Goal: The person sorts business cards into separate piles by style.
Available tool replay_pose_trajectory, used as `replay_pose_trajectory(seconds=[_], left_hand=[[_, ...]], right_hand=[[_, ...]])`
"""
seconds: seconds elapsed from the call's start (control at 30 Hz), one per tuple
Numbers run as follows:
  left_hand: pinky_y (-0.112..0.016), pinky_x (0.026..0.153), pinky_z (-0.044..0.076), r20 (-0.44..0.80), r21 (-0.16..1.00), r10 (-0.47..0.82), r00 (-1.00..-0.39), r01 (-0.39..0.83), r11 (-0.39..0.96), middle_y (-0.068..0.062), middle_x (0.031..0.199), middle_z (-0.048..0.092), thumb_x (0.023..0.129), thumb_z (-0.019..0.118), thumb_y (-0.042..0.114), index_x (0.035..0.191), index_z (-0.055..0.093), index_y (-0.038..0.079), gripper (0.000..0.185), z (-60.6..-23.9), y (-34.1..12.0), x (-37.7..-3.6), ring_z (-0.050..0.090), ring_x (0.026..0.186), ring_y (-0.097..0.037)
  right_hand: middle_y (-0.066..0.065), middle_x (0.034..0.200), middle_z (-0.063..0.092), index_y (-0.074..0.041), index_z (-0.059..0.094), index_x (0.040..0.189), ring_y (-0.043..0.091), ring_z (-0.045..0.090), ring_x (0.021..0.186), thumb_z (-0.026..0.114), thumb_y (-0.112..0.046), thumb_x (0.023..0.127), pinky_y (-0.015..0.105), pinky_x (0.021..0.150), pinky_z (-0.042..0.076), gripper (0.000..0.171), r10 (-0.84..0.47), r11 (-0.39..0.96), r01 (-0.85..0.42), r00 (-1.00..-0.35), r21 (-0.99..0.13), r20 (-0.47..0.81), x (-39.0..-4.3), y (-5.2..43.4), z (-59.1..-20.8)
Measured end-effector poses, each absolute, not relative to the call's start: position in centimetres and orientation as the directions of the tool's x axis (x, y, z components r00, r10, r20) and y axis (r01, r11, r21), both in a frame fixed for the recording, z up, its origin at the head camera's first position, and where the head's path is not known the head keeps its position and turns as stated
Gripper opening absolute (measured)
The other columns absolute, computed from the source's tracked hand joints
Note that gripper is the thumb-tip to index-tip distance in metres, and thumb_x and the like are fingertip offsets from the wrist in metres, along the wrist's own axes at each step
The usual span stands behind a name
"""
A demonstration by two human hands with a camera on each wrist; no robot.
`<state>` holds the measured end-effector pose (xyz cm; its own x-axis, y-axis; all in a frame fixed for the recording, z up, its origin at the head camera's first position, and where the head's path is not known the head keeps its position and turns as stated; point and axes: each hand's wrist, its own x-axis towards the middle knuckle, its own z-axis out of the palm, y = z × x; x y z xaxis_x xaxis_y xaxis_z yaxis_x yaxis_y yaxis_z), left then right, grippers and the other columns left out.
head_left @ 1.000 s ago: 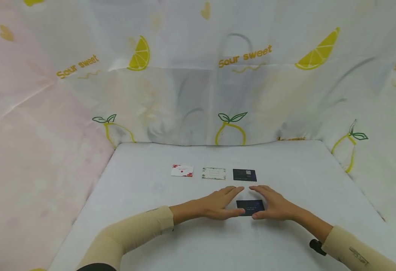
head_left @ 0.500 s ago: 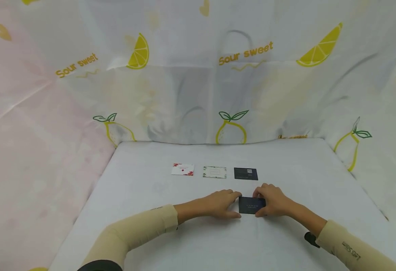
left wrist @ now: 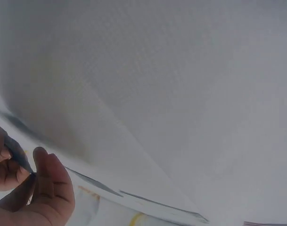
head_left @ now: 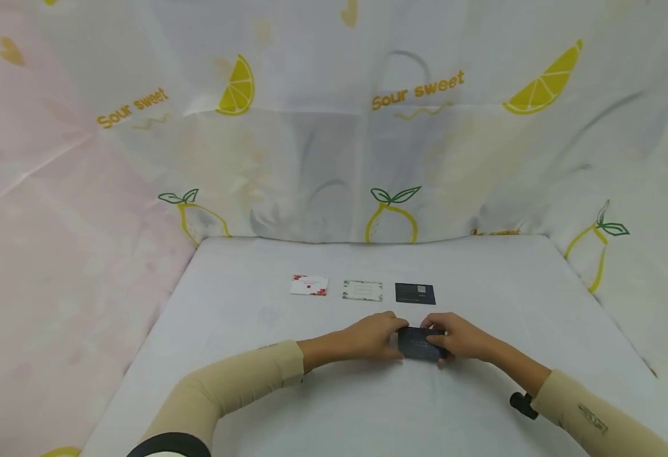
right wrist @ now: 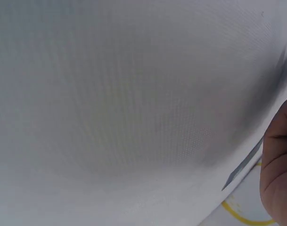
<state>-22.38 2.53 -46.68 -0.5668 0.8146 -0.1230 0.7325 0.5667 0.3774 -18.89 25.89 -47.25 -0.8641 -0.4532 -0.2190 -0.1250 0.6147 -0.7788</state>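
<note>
A dark business card [head_left: 416, 344] is held between my two hands, looking slightly blurred in the head view. My left hand [head_left: 373, 336] grips its left end, fingers at the far corner and thumb at the near one. On the right end, my right hand [head_left: 463, 336] pinches the card, its thumb lying over the face. The left wrist view shows the fingers of my left hand [left wrist: 51, 193] meeting the edge of the card [left wrist: 20, 154], with the other hand behind it. In the right wrist view only part of my right hand [right wrist: 277, 165] shows; its fingertips are out of frame.
Three cards lie in a row farther back on the white table [head_left: 242, 317]: a white one with red flowers [head_left: 308, 285], a white one with a leafy border [head_left: 362, 291] and a dark one [head_left: 415, 293]. A lemon-print curtain [head_left: 311, 158] hangs behind the table.
Both hands have closed in on the dark card from either side. First the right hand took its right end, then the left hand took the left; the right thumb now lies farther over it.
</note>
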Motion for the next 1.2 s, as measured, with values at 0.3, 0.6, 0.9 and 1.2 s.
replay_pose_trajectory(seconds=[0.3, 0.6, 0.9, 1.2], left_hand=[[-0.022, 0.078, 0.05, -0.061, 0.289, 0.768, -0.637, 0.726, 0.624, 0.0, 0.117, 0.063, 0.078, 0.082, 0.044, 0.131, 0.061, 0.014, 0.064, -46.5, 3.3, -24.5, 0.06, 0.096, -0.008], [-0.029, 0.09, 0.051, -0.06, 0.365, 0.657, -0.752, 0.596, 0.715, -0.002, 0.118, 0.069, 0.075, 0.086, 0.039, 0.127, 0.066, 0.011, 0.062, -46.5, 4.2, -27.7, 0.064, 0.108, -0.015], [-0.034, 0.094, 0.05, -0.08, 0.307, 0.646, -0.759, 0.598, 0.74, 0.0, 0.126, 0.067, 0.078, 0.084, 0.038, 0.13, 0.065, 0.015, 0.06, -46.2, 5.2, -30.4, 0.062, 0.117, -0.016], [-0.041, 0.094, 0.047, -0.135, 0.315, 0.561, -0.817, 0.501, 0.806, -0.001, 0.123, 0.067, 0.079, 0.083, 0.029, 0.125, 0.067, 0.013, 0.052, -45.9, 6.8, -31.8, 0.061, 0.112, -0.016]], right_hand=[[0.014, 0.102, 0.066, 0.002, 0.057, 0.121, 0.014, 0.063, 0.06, 0.06, -0.01, 0.097, 0.026, 0.053, 0.049, 0.026, -0.412, 0.539, -0.08, -0.893, -0.838, -0.18, -20.3, 26.2, -47.1], [0.013, 0.112, 0.063, 0.001, 0.062, 0.124, 0.023, 0.062, 0.094, 0.086, -0.035, 0.075, 0.044, 0.08, 0.052, 0.066, -0.39, 0.836, -0.404, -0.913, -0.371, 0.117, -22.2, 25.2, -46.7], [0.022, 0.118, 0.066, 0.005, 0.06, 0.125, 0.032, 0.064, 0.1, 0.084, -0.026, 0.078, 0.048, 0.086, 0.051, 0.061, -0.333, 0.799, -0.336, -0.938, -0.499, 0.099, -24.4, 26.2, -47.2], [0.03, 0.115, 0.058, 0.01, 0.063, 0.12, 0.041, 0.056, 0.107, 0.081, -0.011, 0.076, 0.055, 0.092, 0.047, 0.052, -0.307, 0.814, -0.31, -0.948, -0.491, 0.089, -26.6, 26.0, -47.0]])
